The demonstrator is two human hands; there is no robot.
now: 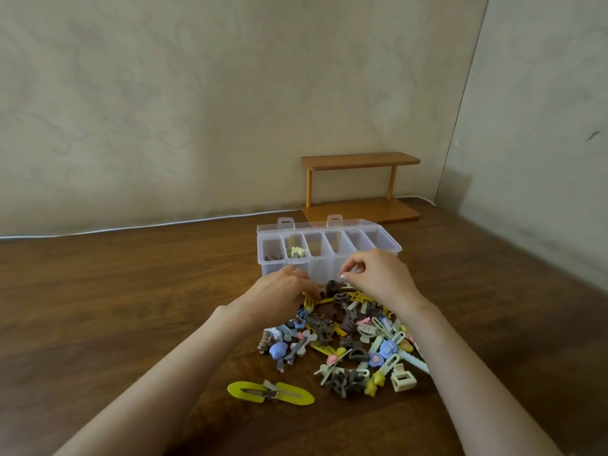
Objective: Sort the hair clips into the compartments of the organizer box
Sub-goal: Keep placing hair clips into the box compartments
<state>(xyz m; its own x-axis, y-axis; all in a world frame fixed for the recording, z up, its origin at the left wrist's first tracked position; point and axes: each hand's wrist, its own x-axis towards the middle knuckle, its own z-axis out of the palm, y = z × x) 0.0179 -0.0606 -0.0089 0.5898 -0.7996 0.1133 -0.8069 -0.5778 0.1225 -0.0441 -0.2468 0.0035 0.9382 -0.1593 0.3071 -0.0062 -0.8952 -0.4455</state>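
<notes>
A clear plastic organizer box stands open on the wooden table, its lid tipped back. Its leftmost compartment holds brown clips; the one beside it holds cream clips. A pile of hair clips in brown, yellow, blue, pink and cream lies in front of the box. My left hand rests on the pile's far left edge, fingertips down among yellow and brown clips. My right hand hovers over the pile's far side with thumb and forefinger pinched; what they hold is too small to tell.
Two bright yellow oval snap clips lie apart at the near left of the pile. A small wooden two-tier shelf stands behind the box against the wall. A white cable runs along the table's back edge.
</notes>
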